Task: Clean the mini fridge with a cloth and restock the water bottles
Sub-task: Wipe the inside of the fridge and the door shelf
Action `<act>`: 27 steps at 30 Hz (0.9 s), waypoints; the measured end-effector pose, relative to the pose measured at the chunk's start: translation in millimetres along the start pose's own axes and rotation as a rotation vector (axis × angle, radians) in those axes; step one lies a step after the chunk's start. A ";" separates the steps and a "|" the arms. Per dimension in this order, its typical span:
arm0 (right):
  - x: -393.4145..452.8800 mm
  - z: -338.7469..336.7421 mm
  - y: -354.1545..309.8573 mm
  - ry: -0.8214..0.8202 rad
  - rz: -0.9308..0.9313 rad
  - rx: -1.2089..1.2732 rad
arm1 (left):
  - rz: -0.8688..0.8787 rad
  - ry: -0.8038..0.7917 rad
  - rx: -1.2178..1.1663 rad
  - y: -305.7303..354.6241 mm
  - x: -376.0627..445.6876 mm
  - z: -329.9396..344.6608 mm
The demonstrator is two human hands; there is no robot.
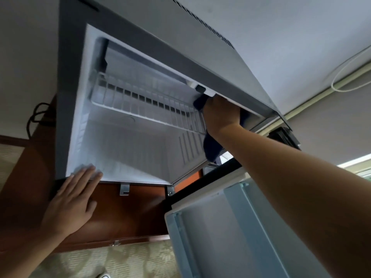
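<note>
Mini fridge (68,81) standing open; both hands at its front.

Left hand (68,201) is lying flat, fingers straight and spread, grip wide and holding nothing, fingertips resting on the lower left edge of the fridge opening. Right hand (220,115) is reaching up at the upper right wall of the interior, its grip closing on a dark blue cloth (210,146) that is hanging below the wrist. Fridge is sitting on a brown wooden cabinet (132,213); patterned carpet (128,261) is showing below. White wire shelf (144,105) is carrying nothing. Door (220,237) is hanging open at right. No bottles visible.
</note>
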State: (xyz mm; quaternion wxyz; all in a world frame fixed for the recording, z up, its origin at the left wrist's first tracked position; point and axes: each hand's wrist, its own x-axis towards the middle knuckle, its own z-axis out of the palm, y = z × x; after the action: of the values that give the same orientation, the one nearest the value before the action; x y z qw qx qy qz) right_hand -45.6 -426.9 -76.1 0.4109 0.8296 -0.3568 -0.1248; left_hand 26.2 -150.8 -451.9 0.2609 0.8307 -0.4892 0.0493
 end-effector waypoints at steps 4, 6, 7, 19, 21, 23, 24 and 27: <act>-13.5 15.2 -11.8 -0.056 -0.001 0.164 | -0.015 -0.055 0.014 4.0 1.2 -0.2; -34.4 27.9 -24.9 -0.134 -0.012 0.220 | -0.023 -0.057 0.022 6.3 0.4 -2.9; -41.9 29.6 -30.5 -0.152 0.005 0.249 | -0.025 -0.052 0.027 6.8 0.8 -4.5; -115.2 45.1 -99.8 0.068 -0.707 0.261 | -0.021 -0.220 0.254 25.1 44.3 -5.3; -93.6 58.9 -109.7 0.032 -0.679 0.157 | -0.004 -0.189 0.245 23.7 48.6 -1.1; -62.6 71.8 -110.9 -0.003 -0.591 0.010 | -0.012 -0.156 0.245 22.4 47.3 4.4; -46.5 77.0 -110.3 -0.013 -0.535 -0.034 | -0.023 -0.145 0.250 23.1 46.0 6.4; -2.4 92.2 -112.8 -0.068 -0.376 -0.099 | -0.069 -0.107 0.259 25.6 44.5 14.1</act>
State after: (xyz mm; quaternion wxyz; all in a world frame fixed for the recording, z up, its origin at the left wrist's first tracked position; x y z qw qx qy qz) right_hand -38.2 -434.0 -221.5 0.4083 0.8557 -0.2025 -0.2449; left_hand 25.3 -202.5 -439.1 0.1268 0.8753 -0.4629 0.0586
